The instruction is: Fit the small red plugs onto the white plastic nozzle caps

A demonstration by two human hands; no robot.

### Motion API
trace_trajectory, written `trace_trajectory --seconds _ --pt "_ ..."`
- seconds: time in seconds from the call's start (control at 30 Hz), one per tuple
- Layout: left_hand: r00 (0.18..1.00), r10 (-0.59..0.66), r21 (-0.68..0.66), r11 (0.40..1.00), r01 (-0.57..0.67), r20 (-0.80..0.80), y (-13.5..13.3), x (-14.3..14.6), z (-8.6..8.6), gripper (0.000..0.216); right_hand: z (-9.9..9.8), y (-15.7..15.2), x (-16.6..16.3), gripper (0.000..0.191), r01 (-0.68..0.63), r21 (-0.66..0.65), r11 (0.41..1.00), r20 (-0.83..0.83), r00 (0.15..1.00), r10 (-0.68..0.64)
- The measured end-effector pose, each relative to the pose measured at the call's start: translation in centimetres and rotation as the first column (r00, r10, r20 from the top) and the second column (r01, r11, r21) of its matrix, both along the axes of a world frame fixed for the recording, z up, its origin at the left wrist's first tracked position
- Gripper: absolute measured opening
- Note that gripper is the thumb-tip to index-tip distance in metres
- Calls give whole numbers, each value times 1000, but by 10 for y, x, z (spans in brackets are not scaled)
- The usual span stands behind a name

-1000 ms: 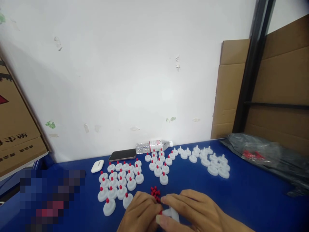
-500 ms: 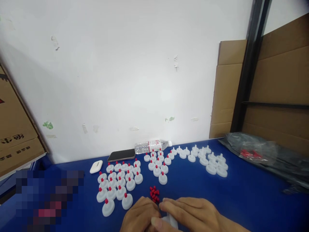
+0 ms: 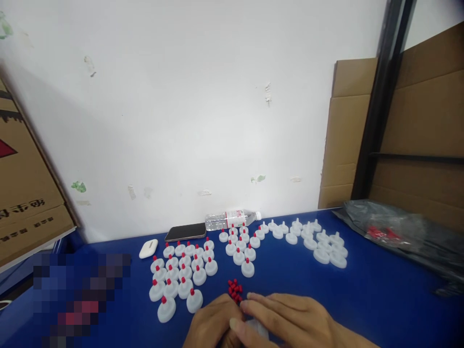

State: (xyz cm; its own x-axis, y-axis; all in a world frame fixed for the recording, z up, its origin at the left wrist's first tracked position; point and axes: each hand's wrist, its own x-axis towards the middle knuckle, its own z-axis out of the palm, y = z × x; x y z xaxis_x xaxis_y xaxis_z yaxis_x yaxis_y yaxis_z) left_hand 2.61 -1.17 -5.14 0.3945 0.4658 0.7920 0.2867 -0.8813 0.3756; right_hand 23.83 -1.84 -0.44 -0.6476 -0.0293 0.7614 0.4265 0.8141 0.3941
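Observation:
At the front edge of the blue table, my right hand (image 3: 290,319) is closed round a translucent white plastic cap (image 3: 258,328), mostly covered by the fingers. My left hand (image 3: 213,323) is curled against it, its fingertips bent inward, and what they pinch is hidden. Just beyond the fingertips lies a small pile of red tip covers (image 3: 235,290). Rows of white nozzle caps with red tips (image 3: 166,310) stand upright to the left, and a second group (image 3: 248,268) stands near the middle. White nozzle caps without red tips (image 3: 321,256) cluster at the right.
Along the wall lie a clear water bottle (image 3: 216,222), a phone (image 3: 186,232) and a white earphone case (image 3: 148,248). Grey plastic bags (image 3: 366,212), with red pieces in a clear one, rest at the right. Cardboard (image 3: 342,135) leans behind; a carton (image 3: 29,179) stands left.
The whole scene has shifted slightly right in view as the camera turned a little left. My hands stay together round the cap, with only a slight shift of the fingers.

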Motion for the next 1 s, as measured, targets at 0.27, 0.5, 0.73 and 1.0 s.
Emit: trace_trajectory --seconds 0.27,0.5,0.73,1.0 --pt "938 150 170 980 -100 -311 5 -27 42 22 9 19 14 22 61 -238 969 -133 986 -95" --pt "834 224 -36 959 -280 -503 13 -38 42 19 -5 62 51 17 285 -626 726 -75 905 -420" --pt "722 214 -75 936 -345 -658 11 -37 50 25 -13 77 58 21 402 -814 419 140 837 -530" --pt "641 214 -93 907 -410 -737 9 -38 50 21 -10 72 56 47 522 -752 403 166 741 -651"
